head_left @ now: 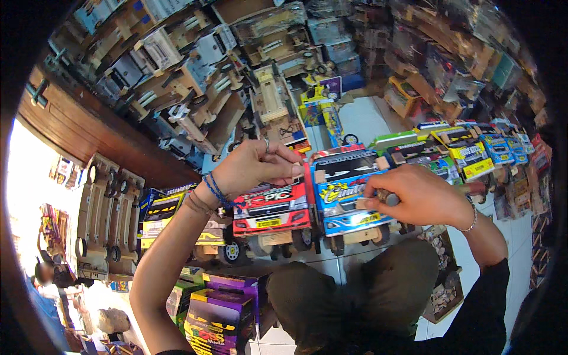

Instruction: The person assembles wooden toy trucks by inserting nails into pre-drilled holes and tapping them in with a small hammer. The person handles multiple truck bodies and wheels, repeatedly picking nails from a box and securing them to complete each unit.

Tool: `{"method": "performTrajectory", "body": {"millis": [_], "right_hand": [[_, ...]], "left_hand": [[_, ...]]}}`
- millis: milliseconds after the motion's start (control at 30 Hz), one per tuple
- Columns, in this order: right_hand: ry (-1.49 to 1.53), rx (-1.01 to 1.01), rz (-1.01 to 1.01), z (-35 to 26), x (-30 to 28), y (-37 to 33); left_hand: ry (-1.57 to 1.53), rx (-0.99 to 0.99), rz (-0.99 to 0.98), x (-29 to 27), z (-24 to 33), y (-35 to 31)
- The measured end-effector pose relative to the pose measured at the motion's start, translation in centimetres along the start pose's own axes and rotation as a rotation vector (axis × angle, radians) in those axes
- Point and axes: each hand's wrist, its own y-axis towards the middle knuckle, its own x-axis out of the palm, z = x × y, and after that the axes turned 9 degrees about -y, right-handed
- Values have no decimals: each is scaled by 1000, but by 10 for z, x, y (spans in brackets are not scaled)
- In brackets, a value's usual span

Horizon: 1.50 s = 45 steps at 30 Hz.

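Fingers [373,187] of the right hand [417,190] clasp a round-ended object [387,198] before the blue toy truck [340,194], near a small wooden block [361,204]; the left hand [248,164] bends over the adjacent red toy truck [273,212], its grasp unclear.

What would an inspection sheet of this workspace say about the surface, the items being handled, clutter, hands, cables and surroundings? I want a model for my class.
Surface: white tiled floor.
Items handled: red toy truck beside blue toy truck, fronts toward the person.
Clutter: small wood pieces at lower right; purple, black and yellow printed box at lower left.
Hands: left hand over the red truck, grip unclear; right hand holds a round-ended object, kind unclear, at the blue truck.
Cables: nothing seen.
Surroundings: stacked wooden toy truck bodies behind.
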Motion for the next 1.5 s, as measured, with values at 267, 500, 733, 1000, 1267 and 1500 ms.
{"method": "performTrajectory", "body": {"millis": [267, 500, 733, 1000, 1267, 1500], "right_hand": [[-45, 150, -42, -13, -16, 4], [716, 447, 483, -26, -36, -42], [856, 521, 1145, 21, -16, -90], [733, 585, 1043, 32, -17, -116], [607, 504, 1259, 25, 36, -94], [949, 797, 1238, -6, 98, -109]], "left_hand": [[91, 105, -121, -26, -31, -2], [128, 153, -254, -39, -34, 37], [242, 201, -316, -43, -41, 55], [142, 109, -380, -47, -46, 60], [131, 129, -364, -45, -50, 65], [143, 135, -343, -47, -54, 65]]}}
